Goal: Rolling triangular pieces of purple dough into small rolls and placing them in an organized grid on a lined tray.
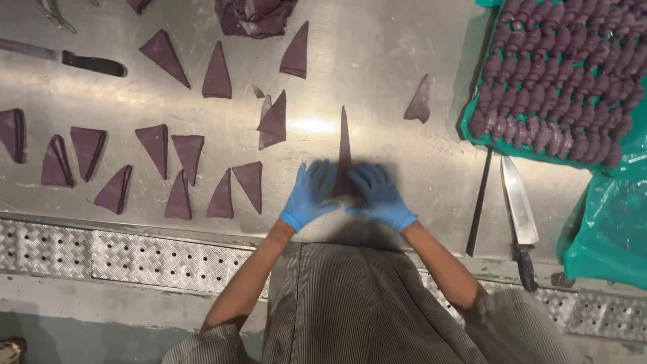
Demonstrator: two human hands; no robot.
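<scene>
a long, narrow purple dough triangle [344, 145] lies on the steel worktable [377, 61], near the middle of its near edge; its long axis runs from the near edge toward the far edge, with the tip pointing away from the person and the wide base nearest the body. the left hand [309, 194] and the right hand [380, 195], both in blue gloves, lie flat on the wide base, one on each side, fingers spread and pressing down rather than closed around it; the fingertips nearly meet over the dough, and the tip extends well beyond them. toward the left edge, about ten shorter dough triangles [156, 145] lie in a loose row, with five more [216, 73] toward the far edge and one [419, 101] to the right of the long piece. a lump of purple dough [255, 16] sits at the far edge. a tray lined with green plastic [472, 114] at the far right corner holds many rolled purple pieces [559, 74], too many to count. two knives are visible: one [519, 209] near the right edge, just beside the tray, and one [64, 58] at the far left corner
</scene>
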